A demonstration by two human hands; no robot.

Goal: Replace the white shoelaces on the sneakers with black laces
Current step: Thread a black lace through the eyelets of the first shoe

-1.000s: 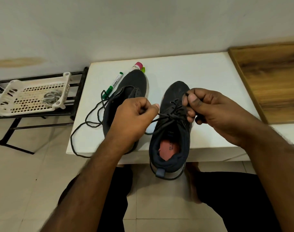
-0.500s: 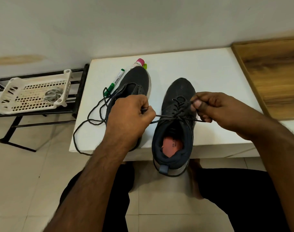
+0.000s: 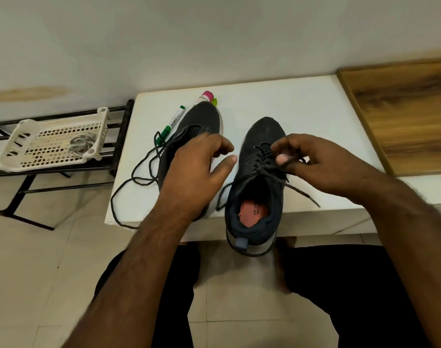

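Two sneakers stand side by side on the surface [image 3: 302, 101], toes away from the viewer: the left sneaker [image 3: 201, 119] sits farther back, while the right sneaker [image 3: 254, 197] overhangs the near edge. A marker [image 3: 170, 125] and a loose lace [image 3: 136, 172] lie left of the left sneaker, and a small bottle [image 3: 204, 96] lies behind its toe. Farther left, off the surface, a basket [image 3: 51, 144] rests on a rack [image 3: 119, 136].

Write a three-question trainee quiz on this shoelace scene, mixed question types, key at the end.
1. True or false: the left hand grips a lace.
2. Which sneaker does the right hand work on? A) the left sneaker B) the right sneaker
3. Fill in: the green marker lies on the white ____.

Key: 1 false, its fingers are relaxed and hold nothing. 2 B, it pinches the black lace there. 3 table.
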